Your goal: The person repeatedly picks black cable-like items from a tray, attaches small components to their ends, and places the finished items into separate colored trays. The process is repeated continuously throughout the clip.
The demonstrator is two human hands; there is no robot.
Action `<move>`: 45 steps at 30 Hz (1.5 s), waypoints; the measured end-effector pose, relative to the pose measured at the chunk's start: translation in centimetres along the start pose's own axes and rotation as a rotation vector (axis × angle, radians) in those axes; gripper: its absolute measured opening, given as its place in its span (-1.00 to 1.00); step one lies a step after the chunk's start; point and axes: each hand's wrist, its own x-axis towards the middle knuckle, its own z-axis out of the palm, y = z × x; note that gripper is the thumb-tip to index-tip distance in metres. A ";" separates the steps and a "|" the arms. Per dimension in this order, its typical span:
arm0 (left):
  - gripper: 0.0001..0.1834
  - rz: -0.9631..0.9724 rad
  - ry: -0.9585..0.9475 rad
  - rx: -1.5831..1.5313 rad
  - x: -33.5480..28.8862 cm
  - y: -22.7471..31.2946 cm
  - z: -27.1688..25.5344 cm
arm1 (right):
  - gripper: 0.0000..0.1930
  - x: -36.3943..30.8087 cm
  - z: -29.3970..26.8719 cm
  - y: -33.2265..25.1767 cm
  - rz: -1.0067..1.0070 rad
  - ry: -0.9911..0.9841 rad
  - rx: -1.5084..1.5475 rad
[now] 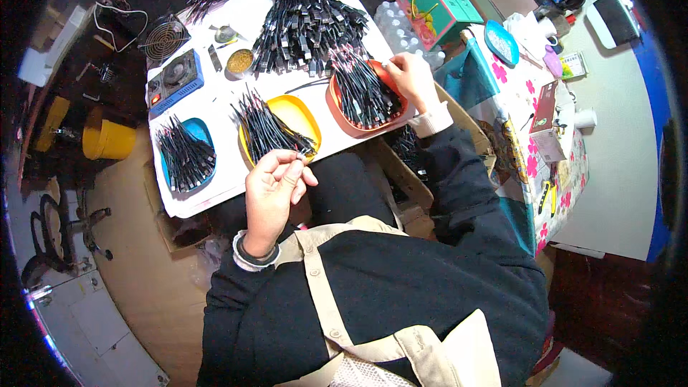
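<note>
My left hand (271,190) is closed in a pinch at the near edge of the yellow tray (305,116). Whatever sits between its thumb and fingertips is too small to make out. Short black cables (259,125) with thin, reddish wire ends lie bunched in that tray. At the right rim of the orange-red tray (380,127), my right hand (416,83) has its thumb and fingers together; what they grip, if anything, is hidden. More short black cables (363,93) fill this tray. A blue tray (206,134) on the left holds another bunch.
A large heap of black cables with plugs (304,29) covers the back of the white table (233,188). A small round tin (240,62) and a blue device with a dial (175,80) stand at the left. Beyond my right arm are a green box (438,3) and a flower-patterned cloth (517,143).
</note>
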 end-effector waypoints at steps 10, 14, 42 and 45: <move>-0.84 -0.057 0.093 -0.085 0.2 -0.3 0.0 | -0.77 0.5 2.0 0.2 0.005 -0.030 -0.114; -0.84 -0.071 0.056 -0.125 -0.1 -0.4 0.0 | -0.78 0.6 2.4 0.4 -0.048 0.011 -0.102; -0.70 0.354 0.247 -0.325 -1.8 2.8 2.1 | -0.90 -15.2 -1.2 -16.0 -0.115 -0.466 1.229; -0.72 0.379 0.214 -0.309 -2.2 2.8 1.6 | -0.91 -16.2 0.0 -17.1 -0.138 -0.466 1.215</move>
